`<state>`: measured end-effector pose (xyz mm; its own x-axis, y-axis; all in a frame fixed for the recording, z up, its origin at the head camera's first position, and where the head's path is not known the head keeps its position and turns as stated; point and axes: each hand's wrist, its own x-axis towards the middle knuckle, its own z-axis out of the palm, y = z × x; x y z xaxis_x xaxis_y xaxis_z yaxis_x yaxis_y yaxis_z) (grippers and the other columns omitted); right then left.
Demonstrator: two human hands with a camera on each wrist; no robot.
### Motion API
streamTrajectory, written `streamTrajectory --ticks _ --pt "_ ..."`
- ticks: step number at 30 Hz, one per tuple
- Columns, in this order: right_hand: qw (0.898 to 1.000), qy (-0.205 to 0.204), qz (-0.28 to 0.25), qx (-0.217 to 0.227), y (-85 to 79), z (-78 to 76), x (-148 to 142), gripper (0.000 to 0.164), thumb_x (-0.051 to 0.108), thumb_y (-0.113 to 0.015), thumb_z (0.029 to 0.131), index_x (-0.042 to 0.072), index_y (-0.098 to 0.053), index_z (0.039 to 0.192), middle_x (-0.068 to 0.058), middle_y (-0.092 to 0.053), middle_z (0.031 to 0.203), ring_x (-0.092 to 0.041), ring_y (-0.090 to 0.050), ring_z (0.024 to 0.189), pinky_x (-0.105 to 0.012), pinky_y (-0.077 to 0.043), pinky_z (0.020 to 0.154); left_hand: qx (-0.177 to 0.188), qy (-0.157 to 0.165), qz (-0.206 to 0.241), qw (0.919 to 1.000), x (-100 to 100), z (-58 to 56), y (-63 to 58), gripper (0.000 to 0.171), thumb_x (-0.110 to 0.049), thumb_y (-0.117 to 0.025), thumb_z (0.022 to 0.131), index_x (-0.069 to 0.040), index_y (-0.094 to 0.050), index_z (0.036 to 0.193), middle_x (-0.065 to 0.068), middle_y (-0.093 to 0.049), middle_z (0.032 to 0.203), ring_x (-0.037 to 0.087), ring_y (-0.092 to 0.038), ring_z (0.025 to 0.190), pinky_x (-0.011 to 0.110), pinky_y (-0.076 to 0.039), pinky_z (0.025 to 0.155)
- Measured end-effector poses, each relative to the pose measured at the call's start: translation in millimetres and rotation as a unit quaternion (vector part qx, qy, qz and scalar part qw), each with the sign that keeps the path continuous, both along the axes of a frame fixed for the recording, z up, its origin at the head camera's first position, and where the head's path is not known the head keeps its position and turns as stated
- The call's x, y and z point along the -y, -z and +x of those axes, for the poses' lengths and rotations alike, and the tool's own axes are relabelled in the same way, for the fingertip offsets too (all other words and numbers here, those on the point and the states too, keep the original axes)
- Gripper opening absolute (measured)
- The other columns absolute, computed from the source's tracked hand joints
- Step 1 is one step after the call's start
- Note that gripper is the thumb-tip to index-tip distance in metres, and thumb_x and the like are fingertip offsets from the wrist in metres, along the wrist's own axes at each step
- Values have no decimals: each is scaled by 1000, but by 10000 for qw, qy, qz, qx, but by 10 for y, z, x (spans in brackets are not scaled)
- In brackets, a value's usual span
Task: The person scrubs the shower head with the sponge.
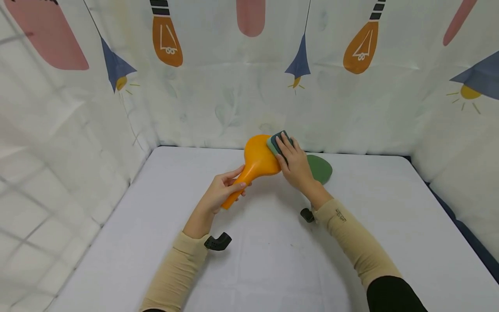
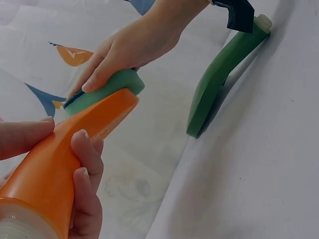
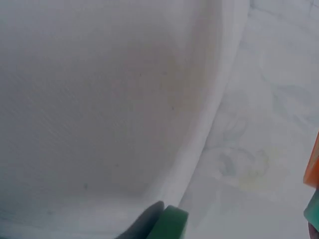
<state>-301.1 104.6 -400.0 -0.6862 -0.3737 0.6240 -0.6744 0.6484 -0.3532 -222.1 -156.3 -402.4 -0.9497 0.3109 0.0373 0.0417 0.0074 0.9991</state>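
Note:
My left hand [image 1: 218, 191] grips the handle of an orange shower head [image 1: 259, 154], held tilted above the table with its round head up and away. The whitish threaded end of its handle points toward the left wrist camera. With my right hand [image 1: 297, 169] I hold a green sponge [image 1: 272, 147] with a dark top layer, fingers laid over it and thumb along its side. The sponge presses against the back of the orange head. In the right wrist view only slivers of the sponge [image 3: 313, 213] and the orange shower head [image 3: 312, 170] appear at the right edge.
A green shower head [image 1: 320, 169] lies on the white-covered table [image 1: 273, 260] just beyond my right wrist, partly hidden by it. Its pale threaded end [image 2: 263, 22] shows in the left wrist view. A printed cloth wall [image 1: 241, 95] rises behind the far table edge.

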Motion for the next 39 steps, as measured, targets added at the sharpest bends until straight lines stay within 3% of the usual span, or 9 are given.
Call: streamTrajectory --ticks 6,11,15,18,21,25,29,35,39 --pt "9967 -293 272 -711 38 159 73 49 18 -56 106 1 -49 151 -19 -40 158 -51 -33 143 -68 -37 101 -22 1 -22 10000 -2 3 7 58 -8 -64 102 -8 -43 156 14 -75 109 15 -62 71 22 -52 62" --pt "9841 -828 788 -1358 40 286 177 50 35 -38 112 4 -51 150 -19 -42 157 -51 -35 142 -65 -41 97 -60 4 21 10000 -18 2 26 57 -6 -63 102 -6 -43 155 21 -73 111 16 -63 70 22 -53 62" --pt "9753 -1068 973 -1668 25 270 198 54 39 -31 113 5 -53 147 -18 -44 156 -49 -35 143 -65 -43 97 -58 25 47 10000 -32 5 30 56 -6 -62 102 -6 -43 155 20 -73 109 14 -63 70 22 -53 62" --pt "9786 -1027 810 -1588 18 190 138 53 38 -33 112 4 -53 147 -19 -45 156 -48 -34 144 -67 -41 98 -69 39 83 9999 -36 9 25 56 -6 -62 102 -7 -43 155 28 -70 114 14 -63 70 22 -53 62" --pt "9885 -779 498 -1201 29 82 31 49 31 -41 112 2 -51 149 -20 -43 156 -49 -34 143 -69 -39 99 -79 77 65 9999 -37 10 22 57 -6 -63 102 -7 -42 155 28 -70 116 15 -63 71 23 -53 63" --pt "9989 -234 -44 -408 58 -46 -130 49 17 -51 108 1 -45 153 -18 -38 159 -49 -33 144 -71 -34 106 -75 99 15 9999 -45 3 19 58 -7 -64 101 -9 -44 155 14 -75 109 16 -62 71 24 -53 63" --pt "9994 85 -343 10 90 -91 -231 51 12 -52 106 0 -42 155 -19 -36 160 -51 -31 144 -73 -27 109 -86 141 22 9999 -52 3 9 58 -6 -65 101 -10 -45 155 10 -76 106 17 -62 70 24 -53 62" --pt "9972 -275 -115 -683 69 6 -112 48 15 -54 105 -2 -48 150 -21 -40 157 -51 -33 143 -73 -32 106 -152 146 7 9998 -61 12 9 59 -6 -66 100 -6 -44 155 12 -76 104 18 -63 70 24 -53 61" --pt "9860 -851 333 -1394 35 141 56 46 28 -46 110 0 -53 147 -21 -45 154 -53 -37 140 -70 -39 100 -42 77 -10 10000 -69 18 24 59 -7 -67 99 -6 -46 154 9 -77 99 17 -64 68 24 -53 61"
